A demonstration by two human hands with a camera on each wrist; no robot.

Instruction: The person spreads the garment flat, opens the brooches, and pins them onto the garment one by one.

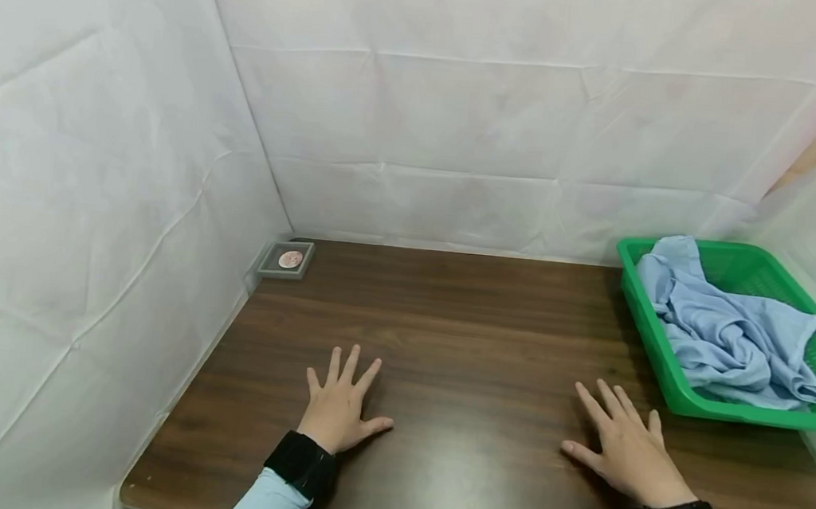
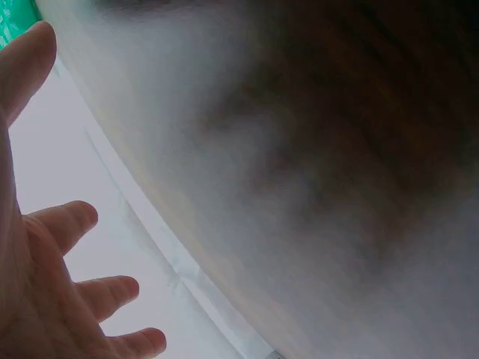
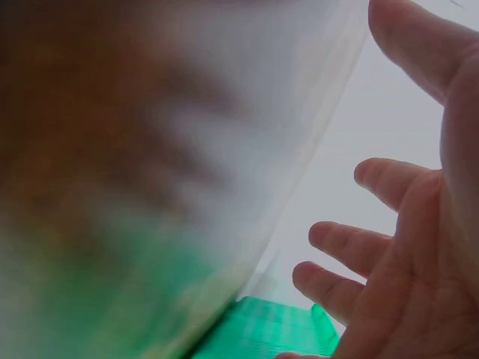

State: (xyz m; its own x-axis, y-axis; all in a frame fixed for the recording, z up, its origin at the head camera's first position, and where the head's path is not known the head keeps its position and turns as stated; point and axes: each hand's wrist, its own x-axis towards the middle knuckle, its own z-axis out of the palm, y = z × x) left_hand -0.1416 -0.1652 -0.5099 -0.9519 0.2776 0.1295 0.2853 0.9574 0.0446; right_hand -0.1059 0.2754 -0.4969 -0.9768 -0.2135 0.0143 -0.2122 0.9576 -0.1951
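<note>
My left hand [image 1: 336,411] is held palm down over the left half of the brown wooden table [image 1: 474,332], fingers straight and spread. On the right, my right hand [image 1: 626,451] is in a similar pose, thumb pointing inward, close to the near-left corner of a green plastic basket [image 1: 649,337]. Neither hand holds anything. Inside the basket lies a crumpled light blue cloth [image 1: 732,336], one end draped up against the far-left rim. In the right wrist view, the spread fingers [image 3: 348,250] show with part of the basket below them.
A small grey square tray [image 1: 271,273] with a round pinkish piece [image 1: 290,259] sits at the table's far left corner. White sheeting [image 1: 461,131] stands behind the table and along both sides. The basket reaches the right edge of the view.
</note>
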